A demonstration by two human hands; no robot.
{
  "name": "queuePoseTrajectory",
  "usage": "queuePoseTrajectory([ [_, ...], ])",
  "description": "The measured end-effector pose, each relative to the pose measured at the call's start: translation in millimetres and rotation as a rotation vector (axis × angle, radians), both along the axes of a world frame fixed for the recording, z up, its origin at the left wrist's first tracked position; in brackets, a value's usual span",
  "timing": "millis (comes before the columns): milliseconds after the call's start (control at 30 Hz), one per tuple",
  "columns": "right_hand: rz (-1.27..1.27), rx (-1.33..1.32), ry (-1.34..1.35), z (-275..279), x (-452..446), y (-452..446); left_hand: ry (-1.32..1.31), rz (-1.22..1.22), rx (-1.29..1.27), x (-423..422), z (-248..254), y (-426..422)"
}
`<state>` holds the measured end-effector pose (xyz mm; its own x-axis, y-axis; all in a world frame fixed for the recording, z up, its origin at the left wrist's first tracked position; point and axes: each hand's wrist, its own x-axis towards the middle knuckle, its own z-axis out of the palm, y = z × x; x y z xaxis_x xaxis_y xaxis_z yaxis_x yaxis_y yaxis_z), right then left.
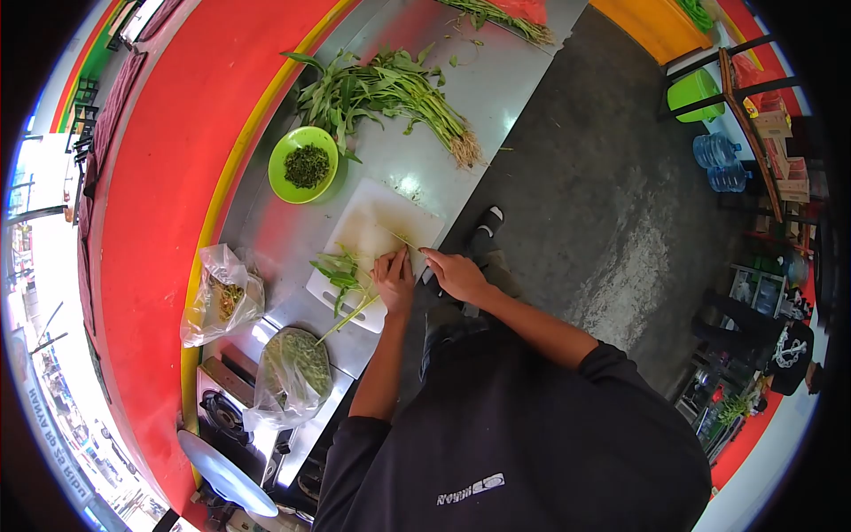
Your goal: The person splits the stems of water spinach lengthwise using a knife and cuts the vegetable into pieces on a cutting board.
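A white cutting board (pixel 368 213) lies on the steel counter, with a leafy green stalk (pixel 339 266) across its lower part. My left hand (pixel 393 273) is over the board, fingers closed and pressed down beside the stalk. At the board's right edge, my right hand (pixel 450 273) is closed round a knife (pixel 403 239), whose thin blade points up and left over the board. What the left fingertips pinch is too small to make out. Above the board sit a green bowl (pixel 280 182) with chopped greens inside and a large bunch of leafy stalks (pixel 390 93) with roots.
A clear bag (pixel 232 297) and a bag of greens (pixel 297 368) lie left and below the board. A stove (pixel 226 412) is at the lower left. More stalks (pixel 510 19) lie at the counter's far end. Another person (pixel 789 355) stands at the far right, beyond the floor.
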<state>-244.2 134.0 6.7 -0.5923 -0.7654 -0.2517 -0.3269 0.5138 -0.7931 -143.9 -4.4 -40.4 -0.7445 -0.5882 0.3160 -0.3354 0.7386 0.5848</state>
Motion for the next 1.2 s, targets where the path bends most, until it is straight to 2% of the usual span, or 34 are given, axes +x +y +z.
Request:
queuePoseTrajectory([
  [167,-0.080,-0.106,0.084,-13,9,-1,0.000,-0.011,-0.006,0,-4,-1],
  [267,-0.044,-0.003,0.160,-13,13,-1,-0.014,-0.010,0.006,-1,0,-1],
  [333,0.029,0.173,0.188,-10,12,-3,-0.018,-0.012,0.010,0,-1,-1],
  [433,-0.005,0.114,0.245,-14,14,-10,-0.027,-0.015,0.010,-1,0,-1],
  [667,-0.008,0.111,0.223,-18,6,-34,-0.011,-0.003,0.043,0,-9,-3],
  [867,-0.033,0.054,0.161,-7,8,-25,0.011,-0.002,0.040,0,-6,-3],
  [967,-0.035,0.114,0.137,-2,13,-17,0.022,-0.012,0.048,-1,-2,-3],
  [1200,-0.018,0.113,0.256,-17,14,-25,0.002,-0.037,0.043,1,-2,-4],
])
